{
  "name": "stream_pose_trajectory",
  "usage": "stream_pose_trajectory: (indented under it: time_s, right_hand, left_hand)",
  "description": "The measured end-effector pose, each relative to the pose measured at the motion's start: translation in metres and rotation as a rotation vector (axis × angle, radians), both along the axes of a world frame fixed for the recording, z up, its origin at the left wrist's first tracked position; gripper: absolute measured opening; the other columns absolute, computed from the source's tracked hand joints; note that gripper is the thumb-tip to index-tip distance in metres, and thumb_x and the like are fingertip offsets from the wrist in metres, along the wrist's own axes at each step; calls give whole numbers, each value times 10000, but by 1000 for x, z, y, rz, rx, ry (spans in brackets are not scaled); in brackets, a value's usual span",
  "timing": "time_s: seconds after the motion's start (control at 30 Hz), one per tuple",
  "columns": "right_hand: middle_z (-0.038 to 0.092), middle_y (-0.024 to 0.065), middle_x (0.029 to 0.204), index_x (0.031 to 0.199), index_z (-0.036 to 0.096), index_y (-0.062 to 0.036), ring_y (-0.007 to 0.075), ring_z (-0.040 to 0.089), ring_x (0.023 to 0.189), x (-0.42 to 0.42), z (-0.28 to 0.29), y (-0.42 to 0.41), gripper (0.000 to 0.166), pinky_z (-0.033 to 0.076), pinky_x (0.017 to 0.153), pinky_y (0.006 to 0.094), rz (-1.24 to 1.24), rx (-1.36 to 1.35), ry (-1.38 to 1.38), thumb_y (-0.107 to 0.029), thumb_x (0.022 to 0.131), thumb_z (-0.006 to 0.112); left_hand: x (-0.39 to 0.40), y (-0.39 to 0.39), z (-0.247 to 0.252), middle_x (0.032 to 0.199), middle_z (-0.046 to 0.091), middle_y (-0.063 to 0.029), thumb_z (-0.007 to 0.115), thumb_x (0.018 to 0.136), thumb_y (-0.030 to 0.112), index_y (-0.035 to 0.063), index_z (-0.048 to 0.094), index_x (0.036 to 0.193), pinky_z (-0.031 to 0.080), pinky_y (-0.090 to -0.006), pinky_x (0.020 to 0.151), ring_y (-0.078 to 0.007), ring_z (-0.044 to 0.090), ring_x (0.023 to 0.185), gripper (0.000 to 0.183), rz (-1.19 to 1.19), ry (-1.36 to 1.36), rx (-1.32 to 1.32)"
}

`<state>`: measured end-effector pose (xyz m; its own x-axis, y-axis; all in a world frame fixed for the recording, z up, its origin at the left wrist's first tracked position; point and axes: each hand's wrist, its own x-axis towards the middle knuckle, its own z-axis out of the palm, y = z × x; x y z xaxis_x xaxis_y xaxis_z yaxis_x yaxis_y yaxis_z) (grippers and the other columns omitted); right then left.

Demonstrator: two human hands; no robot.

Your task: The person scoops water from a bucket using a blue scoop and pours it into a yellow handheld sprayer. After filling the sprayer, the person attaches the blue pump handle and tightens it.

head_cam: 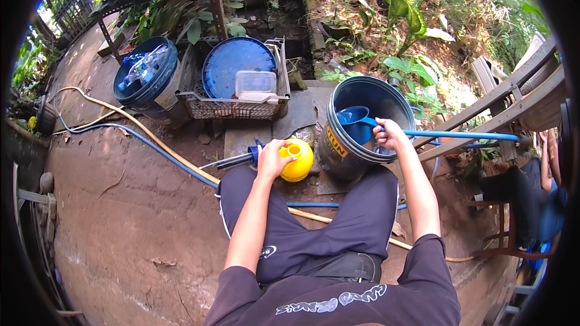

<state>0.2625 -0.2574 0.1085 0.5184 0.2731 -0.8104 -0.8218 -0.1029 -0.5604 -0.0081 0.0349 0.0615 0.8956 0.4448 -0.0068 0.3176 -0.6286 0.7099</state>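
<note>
My left hand point(273, 158) grips a round yellow plastic bottle point(300, 166) near its uncapped neck. Just left of that hand lies a blue sprayer pump head point(253, 150) with a dark tube; whether my fingers touch it is unclear. On the right, my right hand point(389, 134) holds the handle of a blue plastic dipper point(355, 115). The dipper's bowl is inside a large dark paint bucket point(368, 82), tilted, above what looks like water. The bucket stands before my right knee, the bottle between my knees.
A blue hose point(462, 135) runs to the bucket from the right. Another blue hose point(149, 133) and a yellowish hose point(136, 120) cross the ground. Ahead stand a plastic crate point(235, 111), holding a blue lid point(226, 61), and a bucket of bottles point(149, 102). A person's arm point(545, 163) shows far right.
</note>
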Motion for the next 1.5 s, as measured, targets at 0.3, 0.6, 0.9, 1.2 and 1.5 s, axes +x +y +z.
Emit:
stream_pose_trajectory:
  time_s: [0.3, 0.6, 0.9, 1.2, 1.5]
  right_hand:
    - [482, -21, 703, 973, 495, -125, 35, 358, 488, -76, 89, -49, 148, 288, 514, 212, 30, 569, -337, -257, 1036, 477]
    - [484, 36, 729, 1267, 401, -42, 33, 356, 427, -149, 166, -43, 398, 268, 366, 177, 289, 613, -249, -168, 927, 566]
    - [447, 5, 729, 1036, 448, -73, 19, 321, 499, -223, 166, -9, 235, 265, 419, 174, 369, 464, -205, -111, 921, 649]
    - [476, 7, 704, 958, 421, -80, 31, 379, 496, -239, 147, 19, 251, 279, 417, 201, 405, 303, -307, -106, 906, 665]
    - [497, -5, 715, 960, 434, -74, 21, 395, 532, -231, 166, 23, 243, 292, 439, 198, 494, 134, -381, -114, 901, 666]
  left_hand:
    - [5, 1, 0, 1073, 682, -16, 885, 655, 293, 158, 695, 1053, 324, -612, 1076, -250, 633, 1091, 461, -20, 10, -1]
    - [3, 6, -1, 1088, 685, -17, 883, 659, 283, 156, 695, 1067, 317, -635, 1079, -256, 639, 1088, 467, -19, 22, -24]
    - [4, 6, 0, 1093, 685, -17, 883, 660, 258, 156, 693, 1064, 309, -649, 1091, -257, 635, 1102, 458, 2, 26, -44]
    - [3, 6, -1, 1058, 690, -18, 883, 652, 273, 155, 689, 1061, 332, -631, 1075, -254, 637, 1088, 468, 2, -8, -84]
    - [2, 8, -4, 1086, 685, -17, 893, 639, 247, 156, 686, 1057, 313, -652, 1073, -262, 631, 1102, 475, -16, -1, -92]
